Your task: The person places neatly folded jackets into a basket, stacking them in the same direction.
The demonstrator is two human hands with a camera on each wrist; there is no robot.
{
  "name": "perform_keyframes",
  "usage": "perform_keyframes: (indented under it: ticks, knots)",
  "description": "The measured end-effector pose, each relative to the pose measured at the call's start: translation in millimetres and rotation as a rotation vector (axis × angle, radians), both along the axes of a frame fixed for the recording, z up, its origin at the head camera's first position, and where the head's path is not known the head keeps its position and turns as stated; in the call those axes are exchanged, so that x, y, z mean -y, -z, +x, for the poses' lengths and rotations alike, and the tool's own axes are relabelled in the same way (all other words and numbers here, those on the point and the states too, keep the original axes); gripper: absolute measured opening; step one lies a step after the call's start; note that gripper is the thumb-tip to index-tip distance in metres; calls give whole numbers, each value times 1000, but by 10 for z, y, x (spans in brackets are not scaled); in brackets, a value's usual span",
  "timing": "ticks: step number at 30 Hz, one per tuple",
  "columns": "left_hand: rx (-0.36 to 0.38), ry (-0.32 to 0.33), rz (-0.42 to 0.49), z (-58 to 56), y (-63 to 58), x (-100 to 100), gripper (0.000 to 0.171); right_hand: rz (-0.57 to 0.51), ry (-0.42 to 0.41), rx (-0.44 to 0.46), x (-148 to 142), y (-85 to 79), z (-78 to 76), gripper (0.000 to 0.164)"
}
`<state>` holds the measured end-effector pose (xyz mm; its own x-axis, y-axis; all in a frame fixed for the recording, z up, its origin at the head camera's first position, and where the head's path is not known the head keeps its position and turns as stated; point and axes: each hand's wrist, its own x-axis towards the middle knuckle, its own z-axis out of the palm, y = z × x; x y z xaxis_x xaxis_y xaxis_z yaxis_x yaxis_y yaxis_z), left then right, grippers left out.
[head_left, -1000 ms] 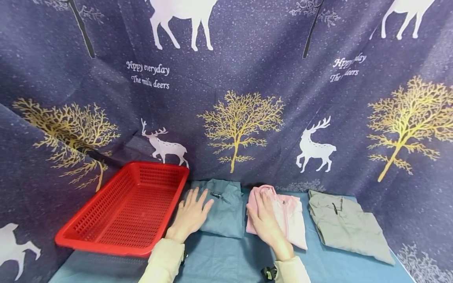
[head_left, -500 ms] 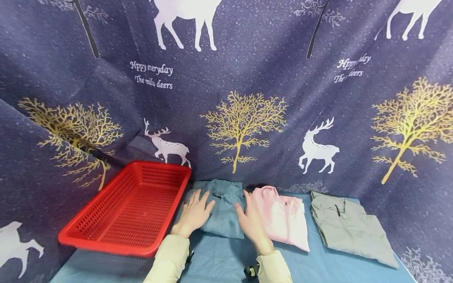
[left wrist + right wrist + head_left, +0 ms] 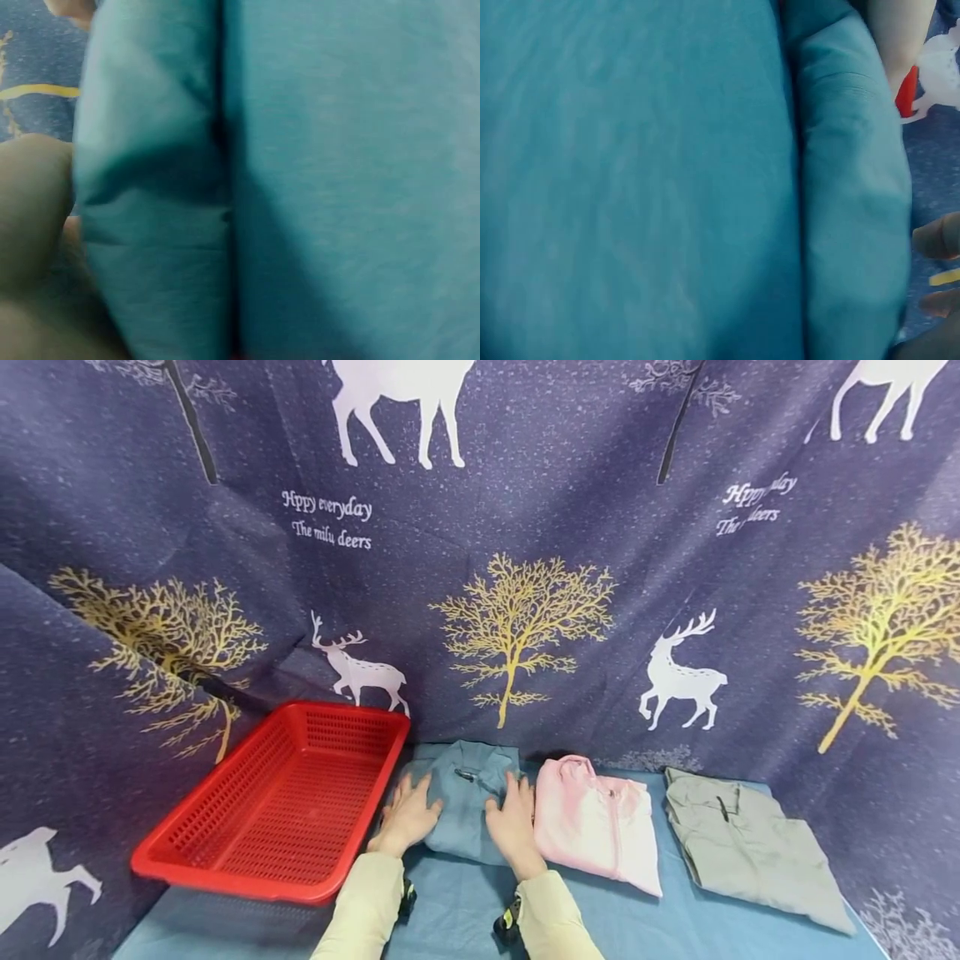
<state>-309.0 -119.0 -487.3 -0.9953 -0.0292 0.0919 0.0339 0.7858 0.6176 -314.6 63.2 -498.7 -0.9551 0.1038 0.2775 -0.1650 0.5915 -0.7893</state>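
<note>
In the head view a folded teal garment (image 3: 462,814) with a collar and a small dark strip at the neck lies on the blue cloth. My left hand (image 3: 405,817) is at its left edge, fingers spread and slightly bent. At its right edge is my right hand (image 3: 513,827), fingertips on the cloth near the neck. The left wrist view shows the garment's (image 3: 154,195) thick folded side with my left thumb (image 3: 30,202) beside it. In the right wrist view the garment's (image 3: 855,202) other side appears, and right-hand fingers (image 3: 939,236) show past it.
A red perforated basket (image 3: 311,814) with nothing in it stands left of my left hand. To the right lie a folded pink jacket (image 3: 592,827) and a folded grey-green garment (image 3: 753,847). A dark blue curtain (image 3: 450,510) with deer and trees hangs behind.
My right hand has moved left from the pink jacket to the right edge of the teal garment. The left hand has stayed at the left edge, fingers drawn slightly in and down.
</note>
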Motion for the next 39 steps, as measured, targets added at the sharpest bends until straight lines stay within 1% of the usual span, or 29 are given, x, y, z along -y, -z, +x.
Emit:
perform_keyframes:
  ticks: [6,10,12,14,17,19,21,25,28,30,31,34,39]
  knots:
    - [6,-77,4,-22,56,15,63,-1,42,9,56,88,-73,65]
    - [32,-84,6,-49,60,19,64,-12,80,22,49,83,-125,65]
    - [23,-81,9,-62,55,16,65,-26,90,25,38,67,-138,64]
    - [-2,-90,30,-73,47,17,67,-41,84,31,28,48,-142,64]
    - [-41,-102,79,-82,37,28,69,-34,64,45,18,28,-134,65]
    - [-36,-104,134,-77,32,43,70,-20,54,45,14,19,-127,65]
    - [-15,-104,190,-68,36,57,71,-15,57,46,9,14,-119,66]
    - [14,-85,322,-43,56,65,66,-124,53,85,-4,0,-115,66]
    - [8,-55,433,-29,89,55,59,-234,32,127,-10,-10,-104,64]
    - [6,-44,494,-23,116,48,55,-275,23,142,-11,-15,-94,62]
    - [-1,-42,509,-18,125,42,54,-294,25,149,-10,-12,-94,61]
    - [-20,-61,518,-20,137,34,53,-338,32,149,-15,-17,-92,59]
    - [-81,-66,512,-24,69,24,54,-348,35,128,-25,-89,-97,57]
